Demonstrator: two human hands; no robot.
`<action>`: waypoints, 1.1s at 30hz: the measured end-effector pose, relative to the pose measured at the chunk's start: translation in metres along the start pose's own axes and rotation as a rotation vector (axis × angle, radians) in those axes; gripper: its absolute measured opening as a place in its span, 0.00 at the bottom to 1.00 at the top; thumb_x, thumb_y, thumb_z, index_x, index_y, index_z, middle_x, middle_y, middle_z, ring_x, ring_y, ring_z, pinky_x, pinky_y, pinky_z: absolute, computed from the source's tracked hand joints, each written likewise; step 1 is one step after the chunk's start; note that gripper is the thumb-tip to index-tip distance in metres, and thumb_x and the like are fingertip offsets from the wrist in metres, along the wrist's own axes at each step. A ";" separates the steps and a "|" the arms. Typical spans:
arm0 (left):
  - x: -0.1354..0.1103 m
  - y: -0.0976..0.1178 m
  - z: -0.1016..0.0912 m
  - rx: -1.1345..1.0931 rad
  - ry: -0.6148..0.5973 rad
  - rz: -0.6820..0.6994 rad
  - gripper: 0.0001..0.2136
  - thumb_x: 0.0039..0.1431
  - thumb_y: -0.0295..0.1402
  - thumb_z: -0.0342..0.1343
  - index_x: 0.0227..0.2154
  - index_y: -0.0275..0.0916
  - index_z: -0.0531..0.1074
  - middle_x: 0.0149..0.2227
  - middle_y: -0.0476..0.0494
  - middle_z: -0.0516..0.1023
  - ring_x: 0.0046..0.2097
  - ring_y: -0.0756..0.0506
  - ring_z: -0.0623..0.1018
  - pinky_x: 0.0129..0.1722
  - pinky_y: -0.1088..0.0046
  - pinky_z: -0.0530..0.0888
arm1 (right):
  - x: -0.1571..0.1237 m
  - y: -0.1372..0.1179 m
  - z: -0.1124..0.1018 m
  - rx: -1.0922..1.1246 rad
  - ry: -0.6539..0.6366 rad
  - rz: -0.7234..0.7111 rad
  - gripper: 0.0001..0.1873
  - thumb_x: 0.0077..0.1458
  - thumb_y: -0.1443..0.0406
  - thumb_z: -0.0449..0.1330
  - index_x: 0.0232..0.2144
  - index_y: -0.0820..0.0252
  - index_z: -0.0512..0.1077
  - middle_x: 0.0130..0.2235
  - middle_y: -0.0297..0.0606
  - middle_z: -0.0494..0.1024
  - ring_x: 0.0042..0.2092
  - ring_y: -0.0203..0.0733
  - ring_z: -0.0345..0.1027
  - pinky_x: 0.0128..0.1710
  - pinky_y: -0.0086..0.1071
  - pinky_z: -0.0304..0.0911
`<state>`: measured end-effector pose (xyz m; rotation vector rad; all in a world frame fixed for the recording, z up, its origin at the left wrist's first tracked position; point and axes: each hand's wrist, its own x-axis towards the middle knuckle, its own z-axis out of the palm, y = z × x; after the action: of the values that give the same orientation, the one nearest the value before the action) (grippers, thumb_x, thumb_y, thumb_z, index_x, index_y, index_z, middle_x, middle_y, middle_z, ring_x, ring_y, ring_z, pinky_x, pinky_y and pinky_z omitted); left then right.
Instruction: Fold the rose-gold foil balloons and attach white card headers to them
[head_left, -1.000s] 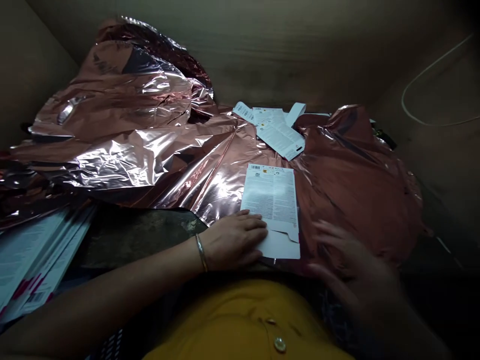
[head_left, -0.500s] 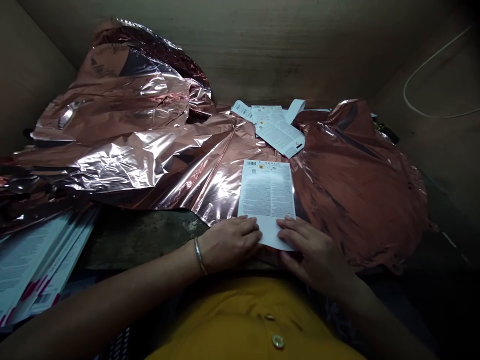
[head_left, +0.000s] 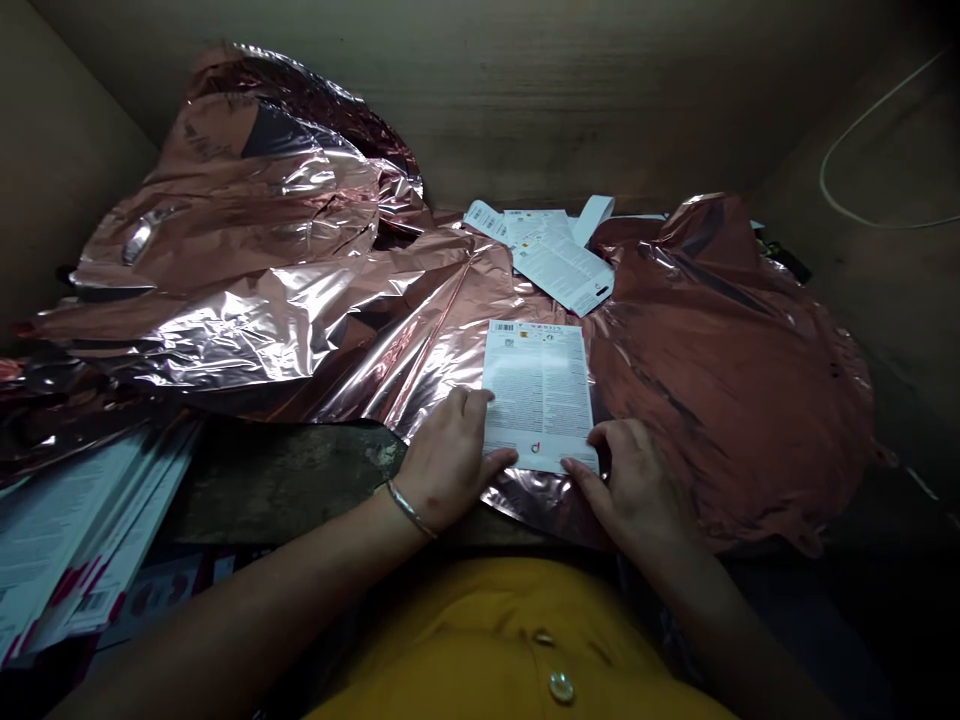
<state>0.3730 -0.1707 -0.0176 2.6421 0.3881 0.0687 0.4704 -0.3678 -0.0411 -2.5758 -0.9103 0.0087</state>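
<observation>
A white printed paper card lies on crumpled rose-gold metallic foil, near the edge of a dark, worn counter. The left hand and right hand are working at its lower edge, fingers half curled against the card; whether they pinch it, I can't tell. More printed white cards are stacked at near left.

A stack of printed cards is lying low at left. More loose cards are sitting toward the back, and a white cable is looping along the right wall.
</observation>
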 end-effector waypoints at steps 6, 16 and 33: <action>0.022 0.000 -0.007 -0.542 -0.132 -0.208 0.36 0.43 0.29 0.67 0.57 0.37 0.60 0.43 0.38 0.77 0.44 0.36 0.77 0.43 0.58 0.74 | 0.003 -0.002 0.000 0.071 0.026 0.038 0.10 0.52 0.61 0.60 0.36 0.59 0.68 0.39 0.43 0.70 0.40 0.50 0.66 0.39 0.43 0.63; -0.014 0.029 0.018 -1.524 -0.197 -0.226 0.27 0.45 0.37 0.69 0.48 0.33 0.69 0.48 0.34 0.77 0.48 0.36 0.78 0.48 0.59 0.75 | -0.005 -0.002 -0.006 1.566 -0.115 0.567 0.21 0.44 0.51 0.70 0.35 0.60 0.75 0.34 0.43 0.81 0.41 0.54 0.75 0.42 0.47 0.70; -0.008 0.043 0.041 -1.557 0.049 -0.325 0.24 0.49 0.40 0.66 0.46 0.33 0.71 0.50 0.34 0.77 0.50 0.36 0.77 0.50 0.58 0.74 | -0.023 0.001 -0.022 1.237 0.122 0.486 0.26 0.52 0.51 0.63 0.50 0.56 0.68 0.45 0.43 0.75 0.44 0.50 0.70 0.42 0.44 0.67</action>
<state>0.3813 -0.2272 -0.0344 1.0355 0.4800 0.2188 0.4558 -0.3900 -0.0242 -1.5150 -0.0779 0.4072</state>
